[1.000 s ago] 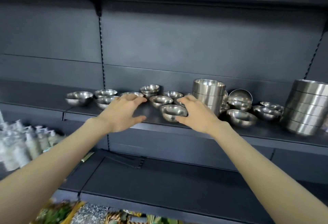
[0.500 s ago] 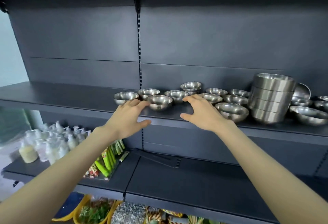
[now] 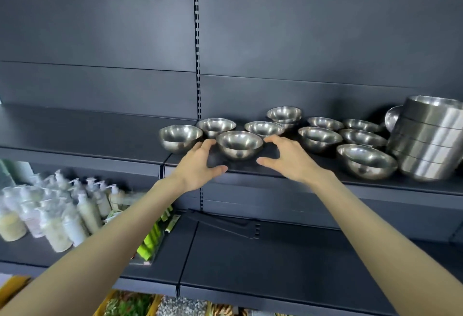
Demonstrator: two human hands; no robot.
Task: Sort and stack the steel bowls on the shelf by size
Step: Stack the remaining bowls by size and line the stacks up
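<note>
Several small steel bowls stand loose on the dark shelf [image 3: 313, 180]. One small bowl [image 3: 239, 145] sits near the front edge, between my two hands. My left hand [image 3: 200, 165] is spread just left of it, fingers relaxed, holding nothing. My right hand [image 3: 288, 159] hovers just right of it, fingers and thumb apart, also holding nothing. Another small bowl [image 3: 181, 138] stands at the far left of the group. A short stack of small bowls [image 3: 284, 115] sits at the back. A tall stack of large bowls [image 3: 428, 138] stands at the right.
A wider bowl [image 3: 365, 161] lies near the front edge, left of the tall stack. The shelf's left half [image 3: 75, 135] carries nothing. On the lower shelf stand pump bottles [image 3: 57, 213] and green packets [image 3: 152, 238]. A slotted upright [image 3: 198, 52] runs down the back panel.
The view has swung left, so the bowls now sit further right in frame. Both hands have closed in on either side of the front small bowl, still holding nothing.
</note>
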